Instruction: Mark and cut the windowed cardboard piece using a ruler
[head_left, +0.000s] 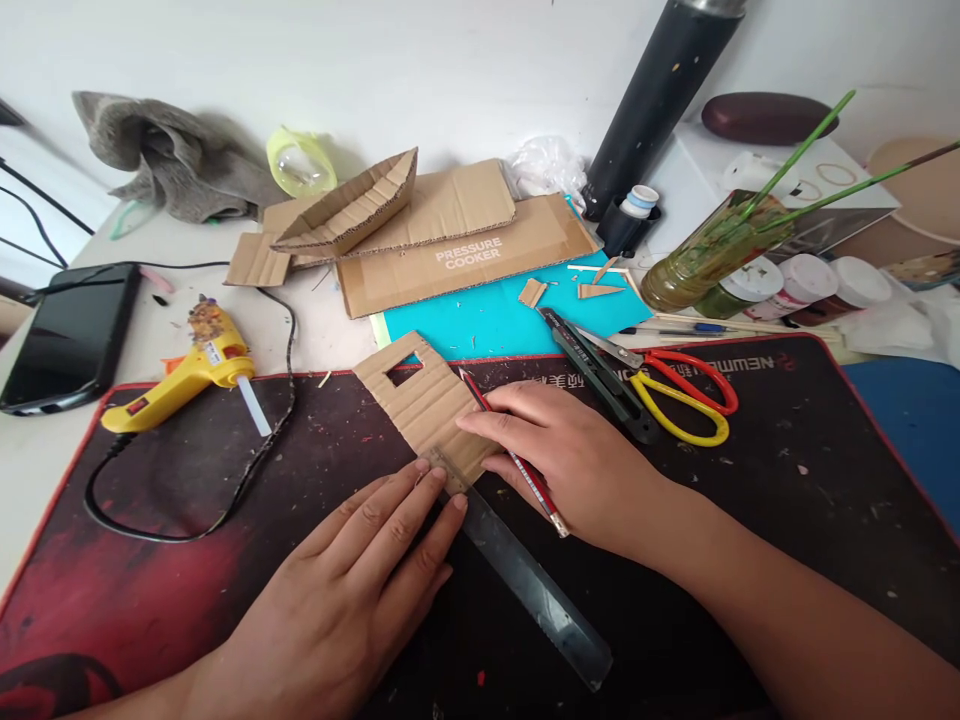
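A piece of brown cardboard with a small square hole cut near its far end lies on the dark mat. Across its near edge rests a clear plastic ruler, slanting down to the right. My left hand is laid over the ruler's upper end with fingers stretched out, pressing on it and the cardboard's edge. A red pencil is gripped in my right hand, its tip pointing away from me beside the cardboard's right edge. The right fingertips also touch the cardboard.
A yellow glue gun with its cord lies left. Right of the cardboard are a black utility knife and red-and-yellow scissors. Behind sit a cardboard boat shape, a blue sheet, paint jars and a brush bottle.
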